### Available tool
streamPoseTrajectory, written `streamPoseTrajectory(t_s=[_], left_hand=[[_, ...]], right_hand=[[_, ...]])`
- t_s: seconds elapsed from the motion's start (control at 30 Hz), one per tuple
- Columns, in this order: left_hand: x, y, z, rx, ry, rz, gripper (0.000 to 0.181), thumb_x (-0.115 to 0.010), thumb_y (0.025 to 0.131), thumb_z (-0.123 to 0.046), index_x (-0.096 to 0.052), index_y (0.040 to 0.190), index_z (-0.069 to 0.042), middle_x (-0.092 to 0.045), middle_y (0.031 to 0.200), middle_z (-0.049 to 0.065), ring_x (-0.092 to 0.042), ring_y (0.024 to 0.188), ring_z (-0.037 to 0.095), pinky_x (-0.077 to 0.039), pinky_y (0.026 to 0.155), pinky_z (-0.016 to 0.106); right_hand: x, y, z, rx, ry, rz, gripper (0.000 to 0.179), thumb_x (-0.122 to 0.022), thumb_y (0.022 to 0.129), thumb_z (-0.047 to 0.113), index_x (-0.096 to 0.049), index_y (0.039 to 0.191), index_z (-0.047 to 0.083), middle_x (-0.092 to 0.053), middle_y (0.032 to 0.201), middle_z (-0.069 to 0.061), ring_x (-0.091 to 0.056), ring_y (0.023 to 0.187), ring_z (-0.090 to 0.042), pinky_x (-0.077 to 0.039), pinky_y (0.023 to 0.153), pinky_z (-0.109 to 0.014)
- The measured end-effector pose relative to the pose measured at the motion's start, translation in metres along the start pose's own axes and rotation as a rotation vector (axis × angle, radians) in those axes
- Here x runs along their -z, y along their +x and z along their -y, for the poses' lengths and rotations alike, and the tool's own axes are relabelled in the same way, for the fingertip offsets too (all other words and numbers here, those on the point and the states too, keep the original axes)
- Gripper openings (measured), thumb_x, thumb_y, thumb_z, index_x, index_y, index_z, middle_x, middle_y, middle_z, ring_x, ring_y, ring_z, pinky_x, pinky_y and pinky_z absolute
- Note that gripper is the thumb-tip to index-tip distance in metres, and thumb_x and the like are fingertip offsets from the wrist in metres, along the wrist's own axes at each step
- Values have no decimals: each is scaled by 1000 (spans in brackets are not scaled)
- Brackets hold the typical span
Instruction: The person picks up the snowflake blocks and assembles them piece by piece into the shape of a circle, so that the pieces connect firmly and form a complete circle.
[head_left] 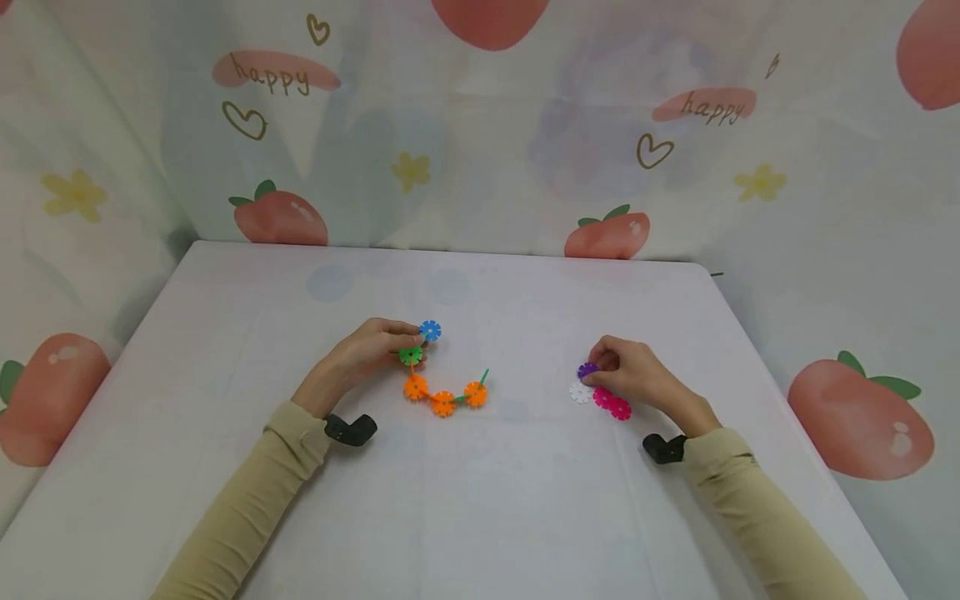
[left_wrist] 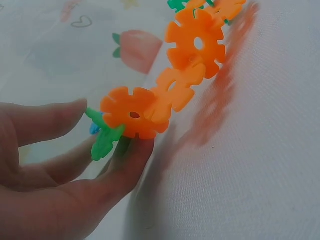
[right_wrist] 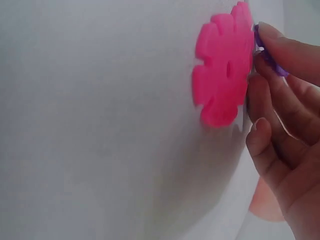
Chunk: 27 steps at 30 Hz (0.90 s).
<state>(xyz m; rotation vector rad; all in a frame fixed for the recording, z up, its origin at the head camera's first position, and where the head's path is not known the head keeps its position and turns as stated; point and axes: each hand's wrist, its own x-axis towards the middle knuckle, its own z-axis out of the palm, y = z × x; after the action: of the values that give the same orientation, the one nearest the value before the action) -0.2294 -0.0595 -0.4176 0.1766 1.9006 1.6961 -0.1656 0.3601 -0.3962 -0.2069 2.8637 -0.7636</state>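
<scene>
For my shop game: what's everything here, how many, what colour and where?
orange discs: at least four, orange, chained beside the left fingers
green discs: several, green, among the orange discs
blue disc: one, blue, by the left fingers
purple disc: one, purple, between the right fingers
white disc: one, white, near the purple disc
pink discs: at least two, pink, near the right fingers
table: one, white, underneath
fruit prints: several, red, on the pale backdrop
wrist pieces: two, black, at the wrists
sleeves: two, tan, foreground
hands: two, bare, past the sleeves
</scene>
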Motion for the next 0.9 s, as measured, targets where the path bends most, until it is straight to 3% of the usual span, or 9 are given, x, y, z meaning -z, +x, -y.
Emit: streamPoseTrajectory(t_s=[0.23, 0.47, 0.7, 0.9], left_hand=[[0, 0, 0, -6, 11, 1, 50, -60, 104, -16, -49, 144, 11, -59, 138, 26, -67, 101, 15, -53, 101, 31], [0, -1, 0, -1, 21, -7, 50, -61, 103, -16, -50, 144, 10, -60, 138, 25, -67, 105, 18, -52, 105, 35], [-1, -2, -1, 0, 39, -15, 50, -64, 102, -19, -54, 143, 8, -54, 148, 22, -60, 121, 25, -47, 111, 40], [-1, 0, 1, -4, 34, -40, 47, -66, 101, -20, -59, 139, 7, -59, 142, 21, -63, 117, 22, -51, 106, 36]], right_hand=[[-11, 12, 9, 70, 36, -65, 25, -82, 89, 15, -66, 103, 5, -69, 83, -4, -63, 79, -18, -53, 74, -24], [-21, 25, 30, 153, 120, -93, 23, -80, 91, 17, -68, 108, 8, -72, 87, -6, -68, 78, -18, -55, 74, -19], [-30, 43, 54, 221, 190, -86, 21, -74, 95, 10, -74, 116, 10, -76, 106, -9, -73, 86, -19, -61, 84, -27], [-41, 58, 75, 235, 238, -70, 26, -74, 95, 8, -74, 121, 8, -76, 111, -10, -73, 97, -23, -61, 90, -38]])
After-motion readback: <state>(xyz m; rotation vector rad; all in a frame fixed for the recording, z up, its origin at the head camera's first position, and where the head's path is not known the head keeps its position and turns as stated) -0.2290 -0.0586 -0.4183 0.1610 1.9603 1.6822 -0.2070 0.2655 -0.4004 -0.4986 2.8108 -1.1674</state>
